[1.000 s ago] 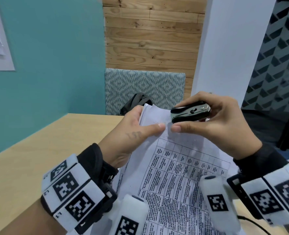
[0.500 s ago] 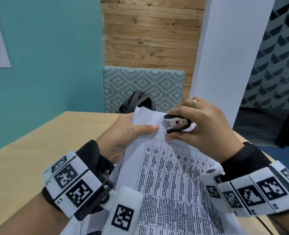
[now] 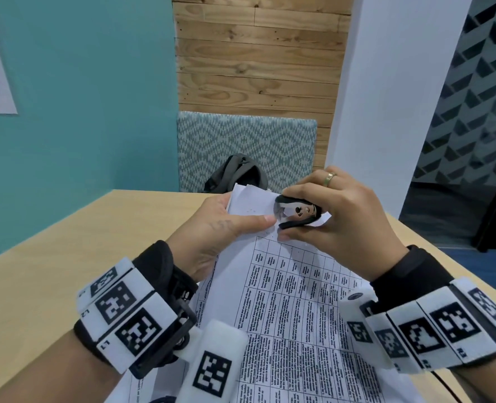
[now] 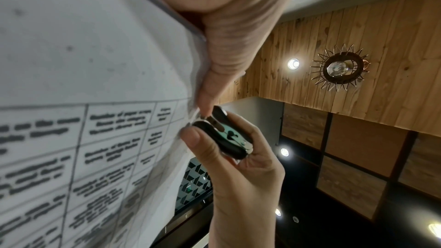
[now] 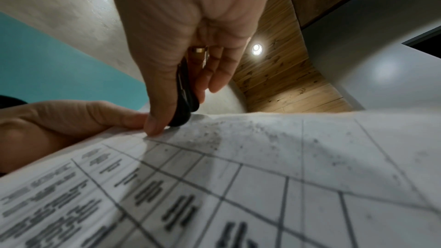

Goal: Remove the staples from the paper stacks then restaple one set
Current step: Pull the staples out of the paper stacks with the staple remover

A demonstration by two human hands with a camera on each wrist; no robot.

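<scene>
Up front in the head view, the left hand (image 3: pixel 217 228) pinches the top left corner of the paper stack (image 3: pixel 293 309), thumb lying flat across the sheet and fingers curled behind it. The right hand (image 3: pixel 336 225) grips a black and silver staple remover (image 3: pixel 297 212) between thumb and forefinger, its claws set against the top edge of the paper just beside the left thumb tip. A ring (image 3: pixel 329 178) sits on a right finger. The stack is lifted off the wooden worktop (image 3: pixel 66 251) at its far end, and a dark bag (image 3: pixel 238 173) lies beyond it. From the left wrist, the staple remover (image 4: pixel 226 135) meets the paper stack (image 4: pixel 95 82) at its edge, held in the right hand (image 4: pixel 243 173). From the right wrist, the right hand (image 5: pixel 181 48) holds the staple remover (image 5: pixel 185 97) down onto the paper stack (image 5: pixel 262 176), with the left hand (image 5: pixel 71 118) clamping the edge alongside.
</scene>
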